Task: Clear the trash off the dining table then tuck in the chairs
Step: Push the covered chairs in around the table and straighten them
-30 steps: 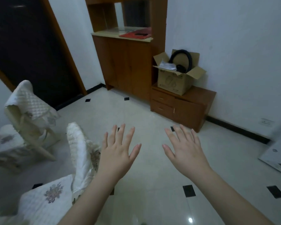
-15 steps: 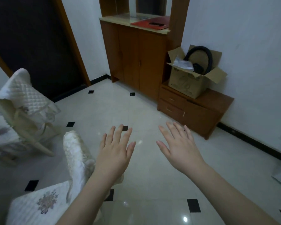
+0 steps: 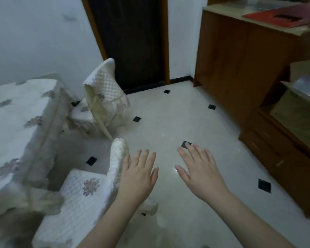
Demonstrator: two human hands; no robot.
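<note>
Head view, looking down across a pale tiled floor (image 3: 168, 122) set with small black diamonds. We hold both hands out flat, palms down, above the floor: the left hand (image 3: 138, 178) has its fingers straight and spread and grasps nothing, its little-finger side just beside the backrest of the near chair (image 3: 82, 197) (whether skin meets fabric we cannot tell); the right hand (image 3: 200, 173) is likewise released, fingers straight and fanned, carrying nothing, well apart from any furniture. The near chair stands at lower left, its quilted white cover printed with a flower motif on the seat, its seat facing the dining table (image 3: 21, 126) and still drawn out from it. The table fills the left edge under a white floral cloth that hangs down its side. A second chair (image 3: 100, 101), also covered in quilted white, stands farther off at the table's far corner, angled away from it, with its pale frame showing under the cover. Beyond it a dark doorway (image 3: 132, 38) with a wooden frame opens in the far wall. On the right stands a tall wooden cabinet (image 3: 240, 65) bearing a red folder (image 3: 276, 17), with a lower drawer unit (image 3: 284, 167) nearer us and a cardboard box (image 3: 297, 115) resting on it.
</note>
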